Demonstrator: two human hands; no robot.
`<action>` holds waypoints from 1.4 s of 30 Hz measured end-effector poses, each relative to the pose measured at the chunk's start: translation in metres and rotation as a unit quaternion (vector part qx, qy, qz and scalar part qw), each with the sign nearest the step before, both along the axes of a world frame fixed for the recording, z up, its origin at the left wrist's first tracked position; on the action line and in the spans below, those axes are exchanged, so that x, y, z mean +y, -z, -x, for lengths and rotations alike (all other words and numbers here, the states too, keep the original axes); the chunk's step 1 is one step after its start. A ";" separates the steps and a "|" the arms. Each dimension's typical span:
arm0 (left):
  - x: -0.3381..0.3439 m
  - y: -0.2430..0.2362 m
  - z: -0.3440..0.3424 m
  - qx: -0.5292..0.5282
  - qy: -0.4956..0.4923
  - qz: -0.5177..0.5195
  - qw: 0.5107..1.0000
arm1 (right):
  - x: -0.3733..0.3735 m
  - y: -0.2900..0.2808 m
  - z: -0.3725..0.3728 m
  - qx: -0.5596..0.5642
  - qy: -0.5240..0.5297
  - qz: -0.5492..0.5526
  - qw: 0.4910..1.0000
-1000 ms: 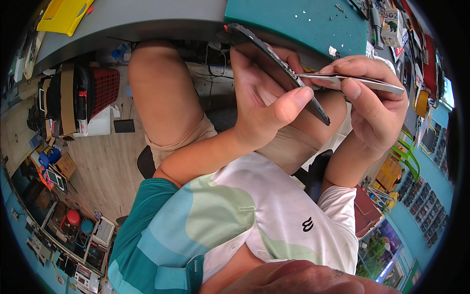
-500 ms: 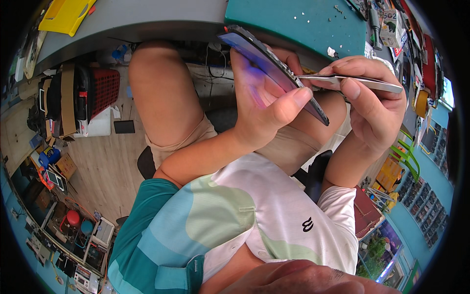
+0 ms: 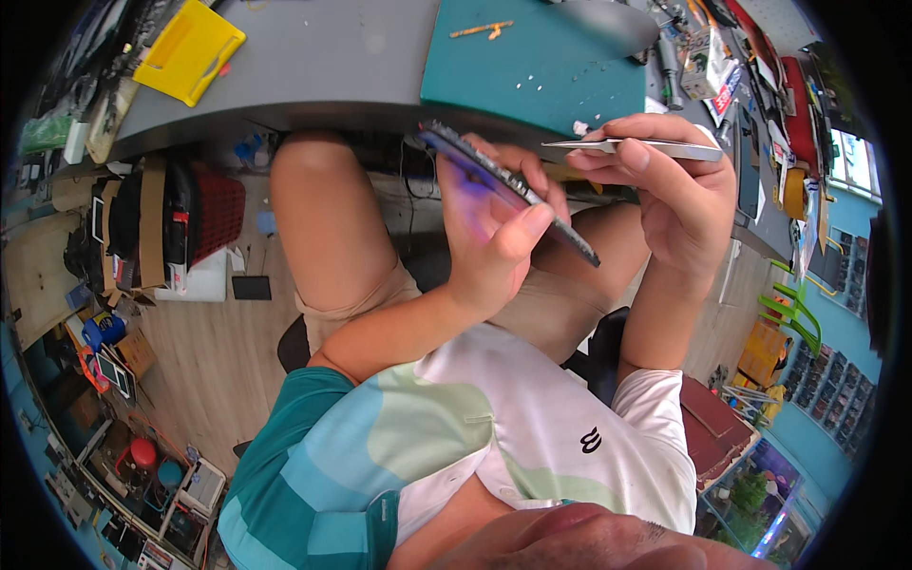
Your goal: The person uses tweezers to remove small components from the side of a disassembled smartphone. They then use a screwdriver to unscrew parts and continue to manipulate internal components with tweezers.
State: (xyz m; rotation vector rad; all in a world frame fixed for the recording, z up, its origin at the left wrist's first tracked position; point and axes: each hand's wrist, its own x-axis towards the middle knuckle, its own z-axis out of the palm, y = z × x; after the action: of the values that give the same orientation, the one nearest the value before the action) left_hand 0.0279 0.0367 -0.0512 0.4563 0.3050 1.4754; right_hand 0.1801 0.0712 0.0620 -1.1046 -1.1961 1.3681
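My left hand (image 3: 484,255) grips a thin dark phone (image 3: 499,182), tilted above my lap. The thumb lies on its near face and the fingers are behind it. Small uneven parts show along its upper edge, too fine to make out; a bluish-purple sheen lies on the face towards me. To the right, my right hand (image 3: 686,199) pinches silver tweezers (image 3: 679,149) between thumb and fingers. Their fine tip points left, above the phone's edge and apart from it. Behind both hands lies a green work mat (image 3: 532,71) with small white crumbs.
A yellow plastic tray (image 3: 190,52) lies on the grey desk (image 3: 323,57) at the left. A blurred grey rounded object (image 3: 613,27) covers the mat's far edge. A small box (image 3: 703,64) and tools crowd the right. A red basket (image 3: 218,209) stands on the floor.
The tweezers' tip has come away from the phone's edge, and my right hand has moved left. The phone sits lower. The view has shifted, showing more desk, and the grey rounded object appears.
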 end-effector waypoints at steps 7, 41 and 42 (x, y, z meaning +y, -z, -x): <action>-0.010 -0.039 0.018 0.001 0.013 -0.031 0.999 | 0.013 -0.005 -0.007 0.052 0.068 -0.020 0.996; 0.112 -0.156 0.078 0.442 0.245 0.014 0.863 | 0.013 0.000 -0.009 0.041 0.106 -0.036 0.993; 0.114 -0.157 0.075 0.450 0.236 0.011 0.861 | 0.013 -0.001 -0.008 0.040 0.105 -0.037 0.993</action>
State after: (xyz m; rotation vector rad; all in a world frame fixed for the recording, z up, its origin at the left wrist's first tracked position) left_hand -0.0474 0.1506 0.1062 1.1105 0.8774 0.6921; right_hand 0.1886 0.0841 0.0634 -1.0797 -1.0332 1.1875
